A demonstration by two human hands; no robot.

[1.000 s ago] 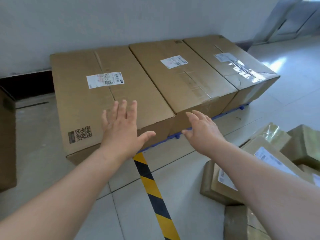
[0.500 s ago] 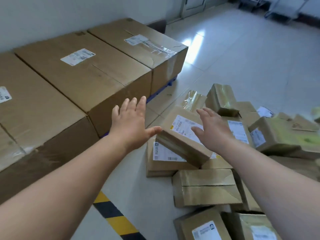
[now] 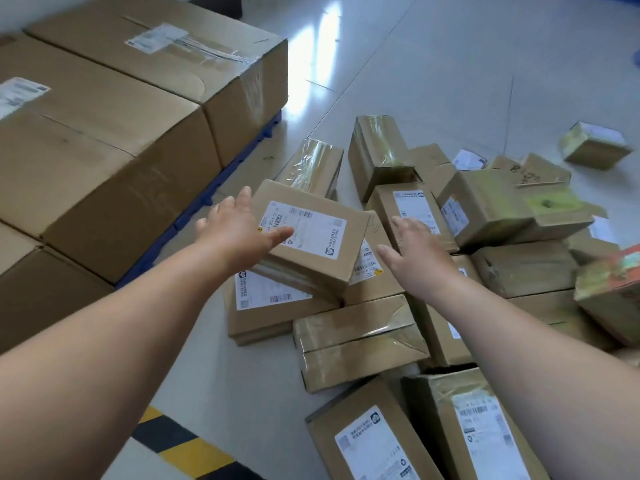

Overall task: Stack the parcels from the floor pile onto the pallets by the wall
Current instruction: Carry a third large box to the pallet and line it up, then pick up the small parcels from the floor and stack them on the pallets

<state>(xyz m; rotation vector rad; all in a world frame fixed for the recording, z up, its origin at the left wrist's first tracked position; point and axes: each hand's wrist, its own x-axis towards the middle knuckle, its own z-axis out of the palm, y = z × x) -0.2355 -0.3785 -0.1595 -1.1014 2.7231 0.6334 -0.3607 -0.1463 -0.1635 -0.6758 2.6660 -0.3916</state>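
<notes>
A pile of several brown cardboard parcels (image 3: 360, 337) lies on the tiled floor at centre and right. On top of it, tilted, sits a flat parcel with a white label (image 3: 311, 237). My left hand (image 3: 235, 230) is open over that parcel's left edge, thumb across its label. My right hand (image 3: 412, 251) is open just off its right side, fingers straight, holding nothing. Large cartons (image 3: 114, 109) stand on a blue pallet (image 3: 221, 181) at the left.
A yellow-and-black striped floor tape (image 3: 180, 445) runs along the bottom left. One small parcel (image 3: 594, 148) lies apart at the far right. A red-printed box (image 3: 613, 289) sits at the right edge. Bare tiled floor stretches behind the pile.
The view has swung right from the pallet cartons to the floor pile. Both open hands have moved down to either side of the tilted labelled parcel.
</notes>
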